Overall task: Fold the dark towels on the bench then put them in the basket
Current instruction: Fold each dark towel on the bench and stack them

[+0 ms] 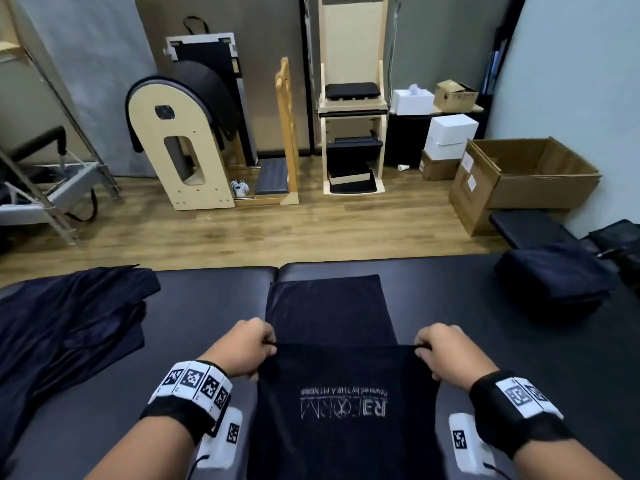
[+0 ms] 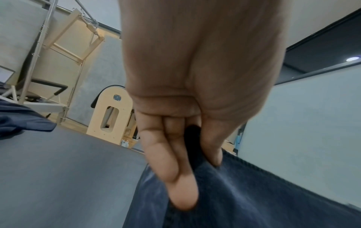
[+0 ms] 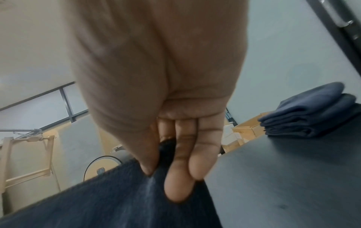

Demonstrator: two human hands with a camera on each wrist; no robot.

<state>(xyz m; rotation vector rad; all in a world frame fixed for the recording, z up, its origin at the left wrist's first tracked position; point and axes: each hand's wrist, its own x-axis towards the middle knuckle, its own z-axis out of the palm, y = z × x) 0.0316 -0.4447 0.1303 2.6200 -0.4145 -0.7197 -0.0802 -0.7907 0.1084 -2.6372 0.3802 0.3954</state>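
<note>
Towel (image 1: 346, 403) logo "REFORM", upside down, between pinching hands.

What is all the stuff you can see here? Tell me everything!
towel being folded: 1, dark navy with grey lettering, middle of the bench, near edge lifted
unfolded towels: a loose heap, dark navy, left end of the bench
folded towels: 1 stack, dark navy, right end of the bench
bench: 1, black padded, across the foreground
arched barrel: 1, pale wood with black pad, on the floor at the back left
wooden chair frame: 1, pale wood, against the back wall
cardboard box: 1 large, brown, open, on the floor at the right
white boxes: several, stacked by the back wall
hands: left hand and right hand, each pinching a corner of the lifted edge
</note>
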